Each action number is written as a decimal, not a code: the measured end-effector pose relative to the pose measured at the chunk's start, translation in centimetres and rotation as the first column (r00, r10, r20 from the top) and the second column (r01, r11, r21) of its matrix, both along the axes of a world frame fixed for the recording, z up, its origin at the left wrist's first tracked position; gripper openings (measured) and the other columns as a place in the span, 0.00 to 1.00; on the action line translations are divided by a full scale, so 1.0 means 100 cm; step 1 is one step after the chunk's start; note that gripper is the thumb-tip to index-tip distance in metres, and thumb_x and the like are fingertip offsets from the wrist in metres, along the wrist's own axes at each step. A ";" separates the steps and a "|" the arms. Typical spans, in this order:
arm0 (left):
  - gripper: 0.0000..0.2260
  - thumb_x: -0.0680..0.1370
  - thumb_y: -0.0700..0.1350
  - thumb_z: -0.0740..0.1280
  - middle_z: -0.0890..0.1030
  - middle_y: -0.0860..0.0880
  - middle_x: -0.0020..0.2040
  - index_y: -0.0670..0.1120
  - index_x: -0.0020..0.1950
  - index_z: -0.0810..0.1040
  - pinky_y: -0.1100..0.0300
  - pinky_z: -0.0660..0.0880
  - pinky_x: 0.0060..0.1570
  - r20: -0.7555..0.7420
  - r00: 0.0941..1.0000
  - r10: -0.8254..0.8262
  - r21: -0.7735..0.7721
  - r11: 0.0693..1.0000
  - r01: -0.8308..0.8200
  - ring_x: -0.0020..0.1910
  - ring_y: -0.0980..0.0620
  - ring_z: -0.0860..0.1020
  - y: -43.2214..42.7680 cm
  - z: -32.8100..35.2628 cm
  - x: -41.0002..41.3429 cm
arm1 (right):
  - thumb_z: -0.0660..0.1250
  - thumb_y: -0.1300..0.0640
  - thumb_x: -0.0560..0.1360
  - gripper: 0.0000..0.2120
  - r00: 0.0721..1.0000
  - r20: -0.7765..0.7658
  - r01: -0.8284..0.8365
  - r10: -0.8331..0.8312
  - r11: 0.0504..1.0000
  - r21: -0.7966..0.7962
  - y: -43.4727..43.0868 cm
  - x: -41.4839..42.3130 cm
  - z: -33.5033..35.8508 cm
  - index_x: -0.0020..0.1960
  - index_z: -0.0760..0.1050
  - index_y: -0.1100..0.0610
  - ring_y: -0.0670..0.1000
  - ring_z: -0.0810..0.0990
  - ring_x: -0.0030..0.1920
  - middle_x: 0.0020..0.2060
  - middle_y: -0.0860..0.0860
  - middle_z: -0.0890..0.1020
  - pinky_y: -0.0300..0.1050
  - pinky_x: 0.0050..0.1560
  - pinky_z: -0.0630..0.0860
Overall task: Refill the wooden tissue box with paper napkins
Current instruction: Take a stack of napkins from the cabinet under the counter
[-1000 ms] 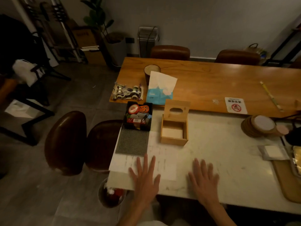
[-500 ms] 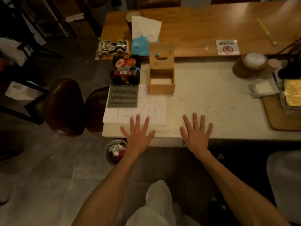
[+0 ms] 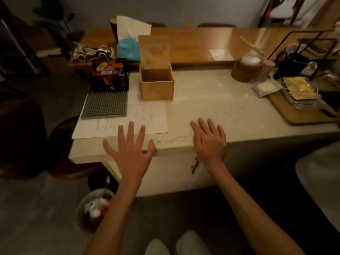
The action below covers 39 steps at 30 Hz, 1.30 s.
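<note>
Hardly anything has shifted: the left hand (image 3: 128, 153) stays flat at the surface's (image 3: 220, 100) near edge, grip splayed and empty, fingertips on a paper sheet (image 3: 147, 115). Farther back sits the blue napkin pack (image 3: 128, 47), then the wooden tissue box (image 3: 157, 87), lid raised. The right hand (image 3: 209, 142) lies flat, grip open and empty.

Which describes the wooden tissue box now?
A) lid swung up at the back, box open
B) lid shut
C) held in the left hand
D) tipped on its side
A: the wooden tissue box stands upright and open, its slotted lid raised behind it, untouched.
</note>
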State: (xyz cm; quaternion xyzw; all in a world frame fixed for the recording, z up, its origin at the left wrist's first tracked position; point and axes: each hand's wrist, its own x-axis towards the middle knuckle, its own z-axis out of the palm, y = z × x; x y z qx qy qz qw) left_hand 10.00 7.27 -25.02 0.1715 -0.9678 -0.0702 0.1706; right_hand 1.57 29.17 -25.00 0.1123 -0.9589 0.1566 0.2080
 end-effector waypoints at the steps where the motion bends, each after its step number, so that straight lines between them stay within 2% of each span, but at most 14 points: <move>1: 0.23 0.80 0.62 0.51 0.63 0.51 0.78 0.60 0.74 0.66 0.33 0.50 0.71 -0.095 0.995 -0.001 -0.023 1.000 -0.002 0.78 0.47 0.58 0.000 -0.007 -0.002 | 0.53 0.49 0.81 0.18 0.995 -0.101 -0.001 -0.007 0.997 -0.073 -0.001 -0.002 -0.007 0.64 0.78 0.44 0.51 0.76 0.66 0.62 0.47 0.81 0.50 0.65 0.68; 6: 0.17 0.80 0.56 0.56 0.83 0.52 0.57 0.53 0.57 0.83 0.47 0.62 0.63 -0.580 0.814 -0.025 -0.061 0.998 -0.013 0.56 0.51 0.78 0.002 -0.031 -0.013 | 0.54 0.50 0.81 0.18 0.889 -0.458 -0.118 -0.005 0.964 -0.239 -0.002 -0.009 -0.026 0.56 0.83 0.50 0.47 0.82 0.53 0.51 0.46 0.86 0.44 0.55 0.68; 10: 0.20 0.80 0.56 0.52 0.83 0.49 0.52 0.52 0.52 0.82 0.49 0.63 0.60 -0.624 0.780 -0.032 -0.092 0.995 -0.033 0.52 0.49 0.77 0.004 -0.041 -0.013 | 0.58 0.59 0.81 0.14 0.759 -0.635 -0.309 -0.140 0.782 -0.542 0.006 0.022 -0.105 0.63 0.78 0.57 0.51 0.74 0.66 0.62 0.50 0.78 0.44 0.70 0.65; 13: 0.22 0.81 0.58 0.49 0.80 0.47 0.53 0.50 0.55 0.79 0.46 0.63 0.64 -0.606 0.792 -0.072 -0.107 0.994 0.009 0.55 0.47 0.74 0.004 -0.047 -0.007 | 0.59 0.57 0.79 0.17 0.894 -0.410 -0.215 -0.182 0.628 -0.748 0.009 0.048 -0.188 0.65 0.75 0.58 0.55 0.74 0.62 0.60 0.53 0.75 0.45 0.63 0.70; 15: 0.23 0.80 0.60 0.48 0.76 0.46 0.59 0.48 0.60 0.74 0.45 0.58 0.71 -0.556 0.828 -0.079 -0.115 0.993 0.018 0.63 0.45 0.70 0.006 -0.052 -0.001 | 0.57 0.54 0.79 0.17 0.991 -0.129 -0.122 0.022 0.503 -0.855 0.009 0.047 -0.218 0.65 0.74 0.55 0.54 0.77 0.57 0.57 0.53 0.77 0.44 0.57 0.72; 17: 0.25 0.80 0.61 0.49 0.68 0.45 0.70 0.47 0.69 0.68 0.45 0.49 0.76 -0.521 0.850 -0.077 -0.079 0.996 0.042 0.73 0.44 0.60 0.015 -0.060 0.007 | 0.59 0.52 0.80 0.12 0.971 0.104 0.021 0.217 0.353 -0.935 0.010 0.042 -0.223 0.60 0.75 0.52 0.54 0.77 0.52 0.53 0.53 0.79 0.46 0.52 0.72; 20: 0.29 0.80 0.60 0.52 0.49 0.48 0.80 0.50 0.78 0.55 0.45 0.44 0.77 -0.535 0.838 -0.107 0.087 0.980 0.180 0.79 0.47 0.42 0.051 -0.084 0.024 | 0.62 0.53 0.80 0.06 0.905 0.233 0.072 0.356 0.411 -0.909 0.017 0.034 -0.224 0.54 0.76 0.50 0.54 0.78 0.53 0.54 0.54 0.80 0.47 0.53 0.72; 24: 0.24 0.81 0.56 0.50 0.53 0.49 0.80 0.52 0.77 0.61 0.41 0.46 0.76 -0.521 0.776 -0.356 0.063 0.890 0.451 0.79 0.51 0.44 0.107 -0.121 0.037 | 0.60 0.73 0.76 0.22 0.831 0.206 -0.078 0.517 0.475 -0.876 0.051 0.077 -0.218 0.59 0.75 0.50 0.51 0.79 0.61 0.56 0.51 0.80 0.46 0.64 0.71; 26: 0.23 0.82 0.55 0.48 0.61 0.51 0.78 0.53 0.75 0.65 0.44 0.42 0.77 -0.523 0.736 -0.431 0.028 0.853 0.520 0.79 0.53 0.48 0.123 -0.124 0.041 | 0.61 0.73 0.76 0.24 0.775 0.178 -0.203 0.606 0.506 -0.838 0.073 0.123 -0.218 0.59 0.76 0.46 0.41 0.80 0.58 0.56 0.47 0.83 0.39 0.65 0.73; 28: 0.22 0.82 0.54 0.47 0.75 0.54 0.68 0.53 0.68 0.74 0.47 0.47 0.76 -0.547 0.716 -0.434 0.020 0.848 0.529 0.75 0.53 0.62 0.128 -0.122 0.052 | 0.61 0.70 0.76 0.22 0.862 -0.017 -0.310 0.506 0.500 -0.809 0.087 0.169 -0.219 0.50 0.81 0.44 0.38 0.83 0.51 0.49 0.42 0.86 0.35 0.58 0.77; 31: 0.26 0.81 0.52 0.46 0.82 0.51 0.40 0.47 0.43 0.82 0.52 0.64 0.63 -0.609 0.706 -0.360 0.013 0.886 0.463 0.47 0.50 0.76 0.122 -0.119 0.078 | 0.60 0.59 0.80 0.13 0.915 -0.231 -0.319 0.332 0.241 -0.917 0.092 0.196 -0.203 0.53 0.81 0.46 0.44 0.82 0.55 0.53 0.45 0.84 0.35 0.56 0.77; 34: 0.24 0.81 0.52 0.47 0.75 0.50 0.32 0.43 0.34 0.75 0.59 0.64 0.57 -0.623 0.699 -0.351 0.118 0.841 0.528 0.38 0.50 0.72 0.115 -0.120 0.108 | 0.49 0.44 0.80 0.24 0.613 -0.129 -0.078 0.779 -0.103 -0.992 0.085 0.198 -0.178 0.58 0.82 0.49 0.49 0.82 0.58 0.58 0.50 0.83 0.41 0.56 0.79; 36: 0.23 0.81 0.51 0.50 0.72 0.50 0.30 0.43 0.31 0.72 0.64 0.63 0.55 -0.660 0.678 -0.324 0.205 0.790 0.577 0.37 0.52 0.71 0.110 -0.119 0.128 | 0.50 0.39 0.77 0.28 0.364 -0.106 -0.080 0.925 -0.082 -0.993 0.075 0.205 -0.169 0.55 0.84 0.51 0.52 0.83 0.55 0.53 0.53 0.85 0.44 0.52 0.80; 39: 0.21 0.80 0.47 0.53 0.71 0.44 0.30 0.43 0.28 0.71 0.59 0.65 0.59 -0.740 0.621 -0.259 0.308 0.690 0.655 0.37 0.51 0.72 0.074 -0.128 0.168 | 0.59 0.40 0.77 0.24 -0.011 0.006 -0.323 1.000 0.002 -0.946 0.048 0.208 -0.162 0.62 0.80 0.56 0.59 0.80 0.60 0.59 0.58 0.82 0.51 0.56 0.79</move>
